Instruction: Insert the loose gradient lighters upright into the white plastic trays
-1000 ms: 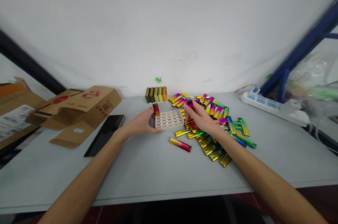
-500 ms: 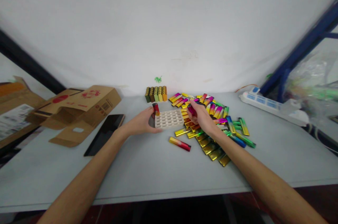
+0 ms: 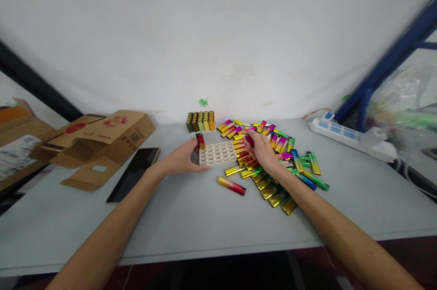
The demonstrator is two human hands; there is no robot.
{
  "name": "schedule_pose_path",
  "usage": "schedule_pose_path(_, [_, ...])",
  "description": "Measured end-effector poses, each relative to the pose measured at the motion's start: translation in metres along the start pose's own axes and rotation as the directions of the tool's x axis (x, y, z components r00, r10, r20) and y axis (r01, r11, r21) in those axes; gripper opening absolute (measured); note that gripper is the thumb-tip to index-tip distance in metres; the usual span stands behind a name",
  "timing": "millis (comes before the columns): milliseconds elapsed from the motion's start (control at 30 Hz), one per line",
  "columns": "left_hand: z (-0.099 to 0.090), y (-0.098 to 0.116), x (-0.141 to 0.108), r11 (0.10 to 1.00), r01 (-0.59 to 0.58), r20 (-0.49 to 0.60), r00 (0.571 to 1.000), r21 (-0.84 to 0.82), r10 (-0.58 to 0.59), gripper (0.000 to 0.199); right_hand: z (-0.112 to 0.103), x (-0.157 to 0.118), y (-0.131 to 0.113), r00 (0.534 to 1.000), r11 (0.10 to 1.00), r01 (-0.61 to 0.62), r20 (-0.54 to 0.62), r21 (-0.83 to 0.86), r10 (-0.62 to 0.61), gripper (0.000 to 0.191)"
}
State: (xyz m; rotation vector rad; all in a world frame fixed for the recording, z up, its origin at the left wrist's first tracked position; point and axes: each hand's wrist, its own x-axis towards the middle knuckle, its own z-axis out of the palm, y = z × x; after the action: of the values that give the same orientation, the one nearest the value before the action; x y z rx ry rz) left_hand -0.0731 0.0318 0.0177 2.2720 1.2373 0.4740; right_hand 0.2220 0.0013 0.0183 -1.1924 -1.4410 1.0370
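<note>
My left hand (image 3: 186, 157) grips the left end of a white tray (image 3: 220, 161) with rows of slots, the thumb along its front edge. One red-and-gold lighter (image 3: 200, 141) stands upright in the tray's far left corner, beside my left fingers. My right hand (image 3: 263, 150) is closed on a dark red lighter (image 3: 249, 139), partly hidden by the fingers, over the pile of shiny lighters (image 3: 273, 190). A single yellow-and-red lighter (image 3: 231, 185) lies in front of the tray.
Behind the tray, a block of upright lighters (image 3: 200, 122) stands near the wall. To the left are a black tablet-like device (image 3: 134, 174) and an opened cardboard box (image 3: 133, 128). A white power strip (image 3: 353, 139) lies at the right.
My right hand has shifted slightly, and the lighter in it has turned a little. My left hand and the tray hold their place; the whole view has moved slightly.
</note>
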Motion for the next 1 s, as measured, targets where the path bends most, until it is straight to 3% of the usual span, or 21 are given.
schedule_pose_path(300, [0.001,-0.004,0.001,1.0,0.004,-0.002,1.0,0.013,-0.004,0.084,0.003,0.001,0.003,0.999,1.0,0.007,0.043,-0.003,-0.007,0.061])
schedule_pose_path(600, [0.002,-0.004,0.001,1.0,-0.007,0.0,1.0,0.018,0.008,0.087,0.005,0.003,0.005,0.984,0.973,-0.144,0.131,0.178,0.122,0.069])
schedule_pose_path(733, [0.003,-0.007,0.001,0.999,-0.021,0.003,1.0,0.028,0.021,0.083,0.006,0.004,0.004,0.991,0.988,-0.039,0.134,0.152,0.019,0.069])
schedule_pose_path(867, [0.004,-0.009,0.001,0.999,-0.03,-0.011,0.999,0.02,0.03,0.083,0.008,0.004,0.002,0.983,0.996,0.066,0.166,0.065,-0.076,0.056])
schedule_pose_path(1000, [0.006,-0.013,0.003,0.997,-0.07,-0.026,0.997,-0.018,0.069,0.085,0.018,0.007,-0.005,0.967,0.99,0.11,0.222,0.092,-0.128,0.044])
